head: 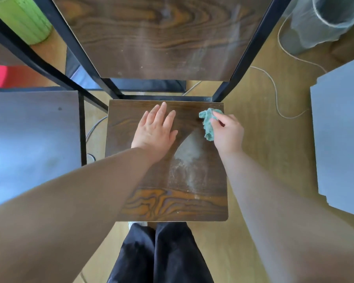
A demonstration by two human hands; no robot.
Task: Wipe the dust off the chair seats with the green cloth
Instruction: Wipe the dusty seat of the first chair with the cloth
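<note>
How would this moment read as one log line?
left hand: flat on chair seat | right hand: grips green cloth | dust patch: mid-seat, unwiped

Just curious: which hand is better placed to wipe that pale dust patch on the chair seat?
The right hand: it grips the green cloth right beside the dust patch. The left hand lies flat on the chair seat, empty.

Person seen from above. Bare left hand [154, 131] and right hand [229, 133]; forearms [70, 201] uncovered as far as the frame's edge. Below the near edge of the chair seat [172, 203]: dark, loose, wide-legged trousers [161, 254], cloth softly creased. Pale shoe tip [136, 224] just at that edge.
</note>
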